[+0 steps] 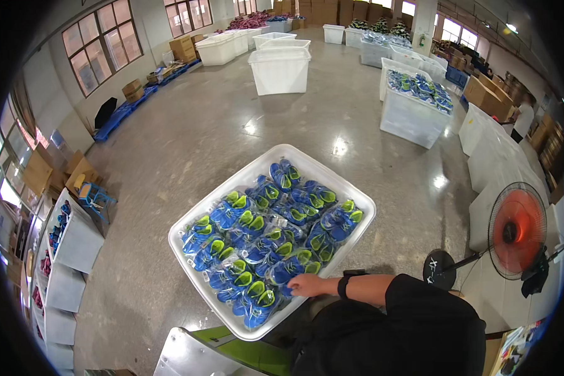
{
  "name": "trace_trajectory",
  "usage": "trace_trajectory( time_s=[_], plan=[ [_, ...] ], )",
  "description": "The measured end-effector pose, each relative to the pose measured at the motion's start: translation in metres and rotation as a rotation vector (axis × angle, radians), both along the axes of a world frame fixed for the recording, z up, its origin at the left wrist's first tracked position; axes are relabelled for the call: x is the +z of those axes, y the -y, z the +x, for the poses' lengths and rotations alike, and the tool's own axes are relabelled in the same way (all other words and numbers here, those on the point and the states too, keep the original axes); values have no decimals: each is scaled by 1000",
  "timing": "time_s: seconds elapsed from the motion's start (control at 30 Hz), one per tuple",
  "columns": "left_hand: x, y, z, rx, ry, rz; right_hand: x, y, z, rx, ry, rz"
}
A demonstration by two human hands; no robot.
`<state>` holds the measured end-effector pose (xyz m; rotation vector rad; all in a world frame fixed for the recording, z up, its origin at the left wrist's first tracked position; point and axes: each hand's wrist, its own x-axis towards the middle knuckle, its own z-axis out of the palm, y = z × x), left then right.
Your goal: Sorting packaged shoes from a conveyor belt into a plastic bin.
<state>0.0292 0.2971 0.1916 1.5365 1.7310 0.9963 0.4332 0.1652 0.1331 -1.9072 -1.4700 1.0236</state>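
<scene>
A white plastic tub (183, 250) in front of me is filled with several pairs of blue shoes with lime-green linings, wrapped in clear plastic. My right hand (306, 286) reaches in over the tub's near right rim, a dark band on its wrist. Its fingers are bent and closed at the edge of a bagged pair of blue shoes (286, 271); the fingertips are partly hidden against the plastic. My left hand is out of sight.
A standing fan (516, 230) with a round black base is on the right. A metal-topped surface (197, 357) lies at the lower left. Another shoe-filled tub (413, 119) stands far right, white tubs (281, 72) farther back, and a blue stool (95, 195) to the left.
</scene>
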Motion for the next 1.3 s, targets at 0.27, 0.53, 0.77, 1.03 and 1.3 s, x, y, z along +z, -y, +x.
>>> trace_trajectory(
  time_s=[0.27, 0.53, 0.77, 1.03, 1.3],
  plan=[
    [7, 62, 94, -83, 181, -91, 113, -76, -53, 454, -265, 570],
    [-11, 100, 248, -328, 926, -394, 112, -50, 33, 712, 23, 675],
    [28, 88, 369, 5, 1223, -886, 139, -38, 135, 569, 299, 683],
    [65, 88, 368, -42, 986, -801, 113, -90, 269, 522, 483, 452],
    [28, 163, 270, 497, 845, -769, 118, -185, 392, 390, 545, 409]
  ],
)
